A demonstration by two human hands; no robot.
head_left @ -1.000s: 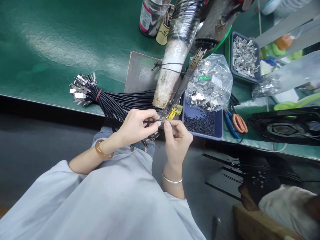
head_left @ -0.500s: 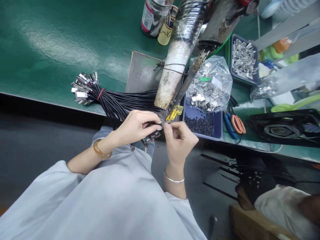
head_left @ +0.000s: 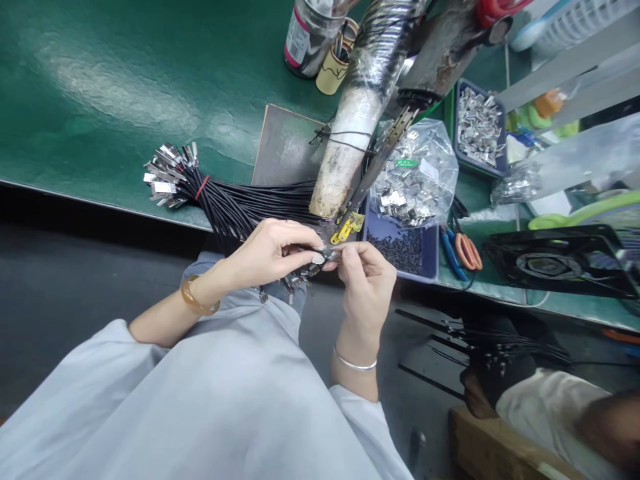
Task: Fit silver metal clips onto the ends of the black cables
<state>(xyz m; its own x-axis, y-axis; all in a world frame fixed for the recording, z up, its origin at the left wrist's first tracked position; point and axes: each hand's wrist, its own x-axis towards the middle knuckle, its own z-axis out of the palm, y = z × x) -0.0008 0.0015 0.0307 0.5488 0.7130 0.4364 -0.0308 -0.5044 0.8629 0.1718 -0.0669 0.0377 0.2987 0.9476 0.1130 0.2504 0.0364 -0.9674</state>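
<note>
A bundle of black cables (head_left: 240, 200), tied with a red band, lies along the table edge with silvery connectors at its left end. My left hand (head_left: 277, 250) is closed in a pinch on a black cable near its end, by the front edge. Opposite it, my right hand (head_left: 369, 270) has thumb and forefinger pinched at that same cable end; the small part between them is too hidden to name. Several other cable ends (head_left: 293, 280) with metal tips hang below my left hand. Just beyond the fingertips is a yellow piece (head_left: 345, 229) under a metal bar.
A blue tray (head_left: 434, 257) holds tiny black pieces, with a clear bag of metal shells (head_left: 417, 177) over it. Pliers (head_left: 453, 253) and a black fan (head_left: 555, 263) lie rightward. A wrapped duct (head_left: 345, 140) comes down ahead. Another person (head_left: 545, 400) sits at lower right.
My right hand has shifted slightly right and turned, its fingers now at the cable end with a small greyish part showing there. The left hand stays nearly in place.
</note>
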